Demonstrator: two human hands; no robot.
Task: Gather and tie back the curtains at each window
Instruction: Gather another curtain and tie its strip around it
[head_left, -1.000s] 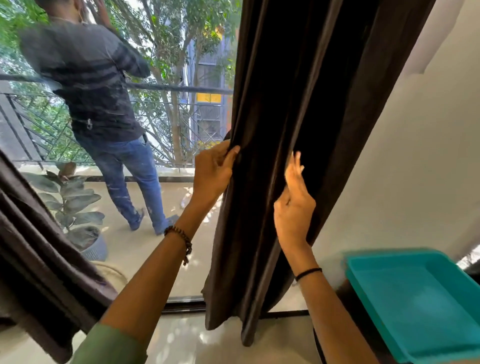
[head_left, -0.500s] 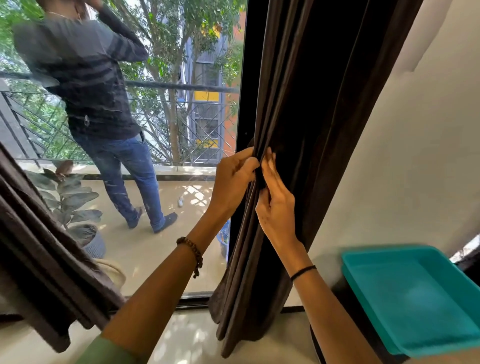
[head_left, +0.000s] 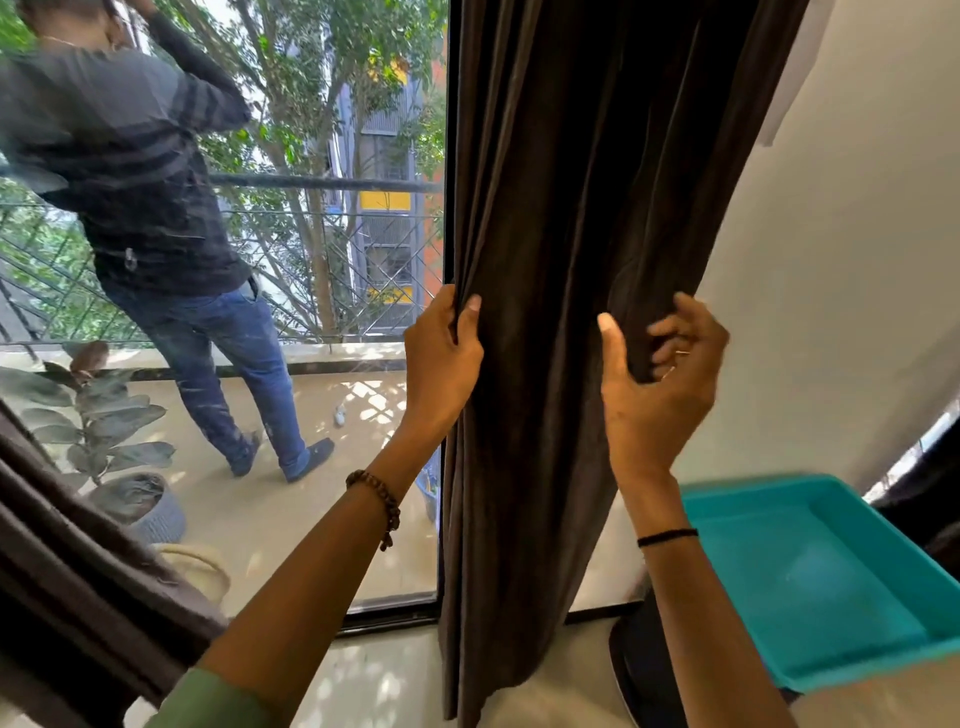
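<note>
Head view: our left hand (head_left: 441, 358) pinches the curtain (head_left: 550, 208) at its left edge, thumb in front. Our right hand (head_left: 662, 379) curls round its right folds. Cloth hangs bunched between both grips, against the window frame (head_left: 389, 618). Tray (head_left: 857, 667) sits below and right of the right hand.

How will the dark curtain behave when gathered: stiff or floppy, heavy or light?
Probably floppy: the dark curtain hangs in soft folds and bunches where the right hand grips it. Likely fairly heavy: the cloth looks thick, opaque, and drops straight below the left hand.
</note>
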